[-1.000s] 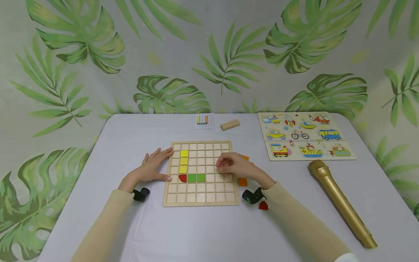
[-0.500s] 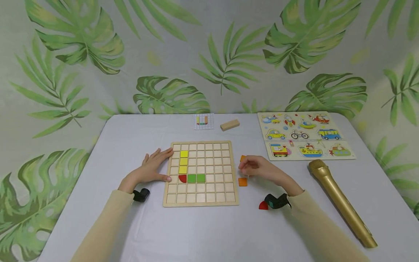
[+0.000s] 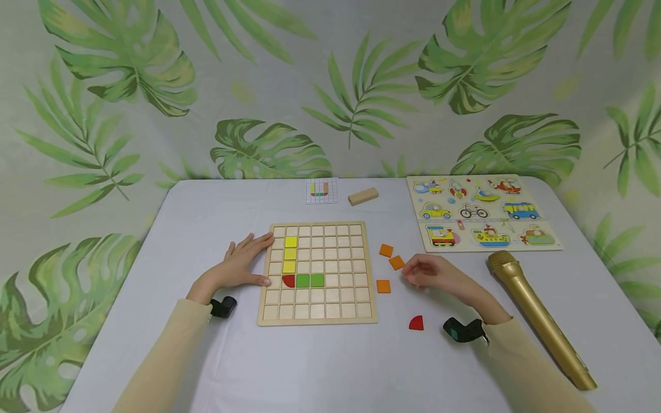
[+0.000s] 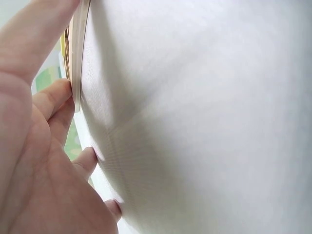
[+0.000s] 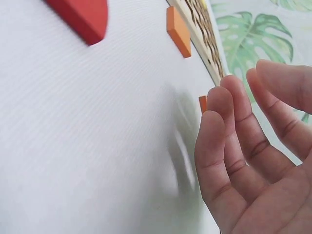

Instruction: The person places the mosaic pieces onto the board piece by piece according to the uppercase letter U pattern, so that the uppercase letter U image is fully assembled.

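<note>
A wooden grid board (image 3: 317,322) lies mid-table. Three yellow squares (image 3: 290,254) form a column on it, above a red quarter-circle (image 3: 287,281) and two green squares (image 3: 310,280) in a row. My left hand (image 3: 232,268) steadies the board's left edge, thumb and fingertips touching the frame. Right of the board lie three orange squares, one at the back (image 3: 386,250), one turned askew (image 3: 396,263), one nearer the front (image 3: 383,286). Just beside the askew square, my right hand (image 3: 439,276) hovers with loosely bent fingers, nothing between them. Another red quarter-circle (image 3: 416,323) lies in front of it.
Behind the board are a small pattern card (image 3: 321,191) and a plain wooden block (image 3: 363,197). A vehicle puzzle board (image 3: 485,215) occupies the back right. A gold microphone (image 3: 539,321) lies slanting along the right side.
My right hand has withdrawn rightward from over the board, past the orange squares, uncovering them and the loose red quarter-circle. My left hand stays put; the pieces on the board look unchanged.
</note>
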`<move>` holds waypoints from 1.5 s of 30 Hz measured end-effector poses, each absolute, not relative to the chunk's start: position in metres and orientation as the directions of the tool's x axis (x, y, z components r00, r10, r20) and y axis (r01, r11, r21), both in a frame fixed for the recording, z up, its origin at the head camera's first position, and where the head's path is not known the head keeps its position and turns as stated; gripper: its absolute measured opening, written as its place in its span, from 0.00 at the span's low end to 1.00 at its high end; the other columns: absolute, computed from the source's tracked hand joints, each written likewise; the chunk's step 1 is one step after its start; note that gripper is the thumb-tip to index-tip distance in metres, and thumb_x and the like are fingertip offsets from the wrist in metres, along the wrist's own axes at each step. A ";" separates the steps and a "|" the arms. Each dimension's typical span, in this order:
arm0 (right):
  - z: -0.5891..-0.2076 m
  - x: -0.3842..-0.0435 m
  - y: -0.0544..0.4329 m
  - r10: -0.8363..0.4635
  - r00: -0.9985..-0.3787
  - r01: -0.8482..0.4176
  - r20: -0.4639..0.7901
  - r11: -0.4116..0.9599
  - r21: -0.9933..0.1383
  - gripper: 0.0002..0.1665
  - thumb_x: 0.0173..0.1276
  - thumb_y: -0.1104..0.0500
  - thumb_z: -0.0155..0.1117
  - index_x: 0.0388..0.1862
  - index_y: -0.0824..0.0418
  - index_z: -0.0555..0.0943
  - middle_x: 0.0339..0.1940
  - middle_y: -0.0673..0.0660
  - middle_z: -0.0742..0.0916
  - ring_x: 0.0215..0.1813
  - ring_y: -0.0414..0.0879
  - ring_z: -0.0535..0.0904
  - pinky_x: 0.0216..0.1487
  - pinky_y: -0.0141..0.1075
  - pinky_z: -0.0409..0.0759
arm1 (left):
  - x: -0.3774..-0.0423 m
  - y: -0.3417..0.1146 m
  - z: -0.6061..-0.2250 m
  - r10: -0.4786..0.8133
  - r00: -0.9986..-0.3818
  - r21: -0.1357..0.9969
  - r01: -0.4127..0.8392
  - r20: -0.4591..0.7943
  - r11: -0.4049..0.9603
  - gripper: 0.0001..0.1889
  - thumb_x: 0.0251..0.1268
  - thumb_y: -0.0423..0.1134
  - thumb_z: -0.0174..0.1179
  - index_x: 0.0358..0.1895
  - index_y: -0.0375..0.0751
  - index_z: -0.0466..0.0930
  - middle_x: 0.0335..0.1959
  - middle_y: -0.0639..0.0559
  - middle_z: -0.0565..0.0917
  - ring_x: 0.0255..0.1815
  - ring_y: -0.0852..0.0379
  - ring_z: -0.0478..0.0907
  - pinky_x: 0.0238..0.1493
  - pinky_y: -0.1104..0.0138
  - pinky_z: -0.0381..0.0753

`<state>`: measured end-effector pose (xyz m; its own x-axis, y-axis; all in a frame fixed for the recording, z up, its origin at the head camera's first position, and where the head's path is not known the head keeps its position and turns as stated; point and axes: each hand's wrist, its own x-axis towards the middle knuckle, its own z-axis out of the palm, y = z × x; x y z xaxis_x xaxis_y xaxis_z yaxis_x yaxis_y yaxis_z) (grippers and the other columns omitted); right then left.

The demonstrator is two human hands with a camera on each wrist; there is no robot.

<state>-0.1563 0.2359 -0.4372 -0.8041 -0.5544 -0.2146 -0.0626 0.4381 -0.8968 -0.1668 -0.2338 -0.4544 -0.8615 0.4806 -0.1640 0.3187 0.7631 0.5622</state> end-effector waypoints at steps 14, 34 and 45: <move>-0.443 -0.135 0.249 -0.685 -0.692 -0.115 -0.225 0.413 -0.903 0.10 0.63 0.66 0.65 0.43 0.64 0.80 0.38 0.60 0.83 0.40 0.50 0.76 0.40 0.32 0.76 | -0.165 -0.233 -0.451 0.477 -0.863 0.565 0.313 -0.165 0.763 0.54 0.49 0.55 0.71 0.76 0.41 0.49 0.77 0.46 0.47 0.75 0.36 0.33 0.64 0.35 0.26; -0.434 -0.117 0.230 -0.694 -0.660 -0.324 -0.288 0.609 -0.724 0.16 0.52 0.72 0.69 0.32 0.52 0.79 0.28 0.46 0.77 0.35 0.42 0.72 0.35 0.32 0.72 | -0.165 -0.232 -0.451 0.474 -0.866 0.561 0.316 -0.158 0.765 0.54 0.49 0.56 0.71 0.76 0.41 0.50 0.77 0.46 0.48 0.75 0.36 0.33 0.64 0.35 0.26; -0.433 -0.119 0.228 -0.696 -0.651 -0.297 -0.305 0.602 -0.741 0.14 0.53 0.72 0.69 0.30 0.53 0.80 0.26 0.46 0.78 0.31 0.41 0.72 0.32 0.31 0.72 | -0.166 -0.233 -0.452 0.472 -0.865 0.558 0.312 -0.167 0.769 0.54 0.49 0.56 0.71 0.76 0.41 0.49 0.77 0.46 0.48 0.75 0.36 0.33 0.64 0.35 0.26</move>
<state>-0.1189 0.2278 -0.4333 -0.6506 -0.6956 -0.3046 -0.2972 0.6024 -0.7408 -0.1659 -0.2326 -0.4517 -0.8654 0.4724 -0.1670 0.3122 0.7691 0.5578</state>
